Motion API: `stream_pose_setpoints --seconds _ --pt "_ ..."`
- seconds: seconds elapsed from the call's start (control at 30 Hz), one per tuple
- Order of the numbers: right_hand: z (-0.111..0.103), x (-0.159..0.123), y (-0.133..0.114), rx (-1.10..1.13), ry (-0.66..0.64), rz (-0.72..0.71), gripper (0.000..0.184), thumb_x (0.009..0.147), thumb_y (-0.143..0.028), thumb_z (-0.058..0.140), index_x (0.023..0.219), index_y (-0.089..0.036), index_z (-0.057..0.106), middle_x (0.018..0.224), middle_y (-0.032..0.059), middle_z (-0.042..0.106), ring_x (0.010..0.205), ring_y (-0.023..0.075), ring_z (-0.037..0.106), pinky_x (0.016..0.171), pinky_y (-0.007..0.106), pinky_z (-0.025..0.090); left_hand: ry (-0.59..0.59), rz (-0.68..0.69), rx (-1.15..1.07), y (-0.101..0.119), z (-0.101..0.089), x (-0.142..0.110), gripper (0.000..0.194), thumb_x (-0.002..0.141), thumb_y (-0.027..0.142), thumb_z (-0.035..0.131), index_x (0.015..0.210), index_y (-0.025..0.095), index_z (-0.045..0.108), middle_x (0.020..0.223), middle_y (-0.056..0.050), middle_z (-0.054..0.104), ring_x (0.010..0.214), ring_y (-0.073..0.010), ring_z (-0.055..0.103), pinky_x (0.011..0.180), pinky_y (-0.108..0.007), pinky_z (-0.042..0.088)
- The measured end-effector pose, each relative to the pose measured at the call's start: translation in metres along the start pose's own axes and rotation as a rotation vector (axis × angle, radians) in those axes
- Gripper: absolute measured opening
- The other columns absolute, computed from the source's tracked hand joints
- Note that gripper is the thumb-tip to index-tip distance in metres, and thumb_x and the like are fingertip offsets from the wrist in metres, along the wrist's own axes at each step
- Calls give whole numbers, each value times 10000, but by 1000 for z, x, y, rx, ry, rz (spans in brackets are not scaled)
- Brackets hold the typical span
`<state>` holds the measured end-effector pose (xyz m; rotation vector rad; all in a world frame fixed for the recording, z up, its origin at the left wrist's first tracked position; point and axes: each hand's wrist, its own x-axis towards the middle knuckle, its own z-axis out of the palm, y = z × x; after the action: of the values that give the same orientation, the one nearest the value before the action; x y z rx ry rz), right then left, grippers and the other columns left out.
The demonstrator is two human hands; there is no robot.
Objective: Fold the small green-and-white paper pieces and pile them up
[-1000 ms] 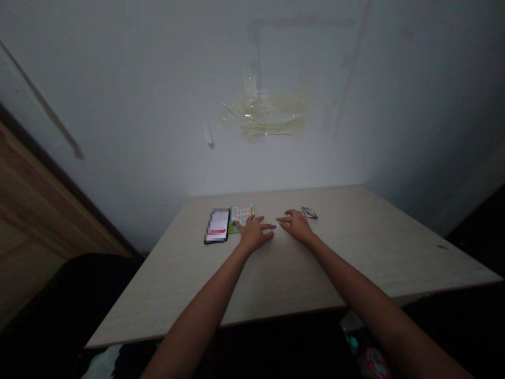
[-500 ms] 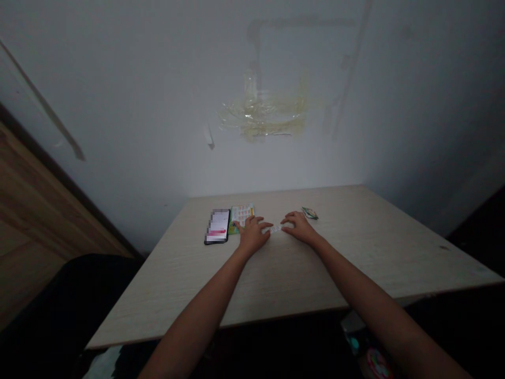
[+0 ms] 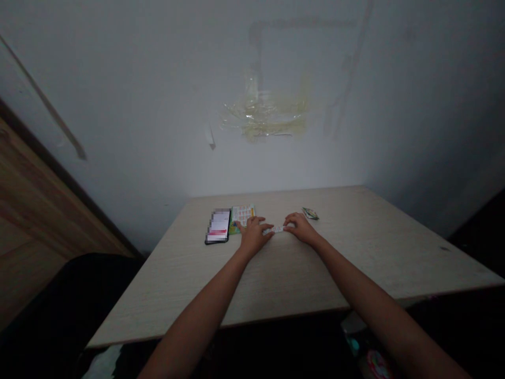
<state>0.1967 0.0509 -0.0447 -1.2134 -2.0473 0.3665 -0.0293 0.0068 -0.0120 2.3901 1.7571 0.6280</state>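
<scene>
A small white strip of paper with faint print lies low over the table, stretched between my two hands. My left hand holds its left end between thumb and index finger. The other fingers of that hand spread over the lower right of a green-edged printed leaflet. My right hand is closed on the strip's right end, with the fingers curled. Just beyond the right hand rests a small folded, colourful paper piece, apart from it. What the fingertips cover of the strip is hidden.
A phone with a lit, blurred screen lies left of the leaflet. The pale wooden table meets a wall with peeling tape. Below the front edge, at right, sits a round colourful object.
More of the paper strip shows between my hands. My right hand has shifted slightly right, its fingers closer together at the strip's end. The left hand has barely moved.
</scene>
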Motion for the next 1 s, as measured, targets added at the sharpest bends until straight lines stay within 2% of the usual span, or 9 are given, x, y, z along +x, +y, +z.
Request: stream_pose_setpoints --seconds 0.4,0.63,0.87,1.0 --pt "1 2 3 36 10 -4 141 761 -306 723 856 -201 720 976 72 683 1009 234 588 962 396 386 39 20 0 -1 0 2 258 868 461 610 1101 411 710 1349 -15 565 1322 -314 370 1116 -714 -16" --pt "3 2 2 95 78 -3 156 772 -334 702 855 -202 712 951 65 690 983 229 601 950 394 412 55 16 -35 2 -1 2 232 894 434 576 1066 379 723 1342 -11 578 1325 -307 378 1122 -709 -26" --pt "11 1 -6 203 173 96 338 822 -401 641 1074 -178 670 1073 105 686 1022 227 608 929 387 452 94 -41 -167 9 0 3 246 911 441 540 994 315 734 1343 -34 587 1318 -309 399 1118 -720 63" --pt "14 0 -11 161 168 93 321 833 -394 627 1068 -183 686 1061 105 696 1031 233 606 949 401 445 124 -113 -227 13 0 3 260 918 443 528 998 300 730 1336 -50 594 1320 -303 397 1118 -702 90"
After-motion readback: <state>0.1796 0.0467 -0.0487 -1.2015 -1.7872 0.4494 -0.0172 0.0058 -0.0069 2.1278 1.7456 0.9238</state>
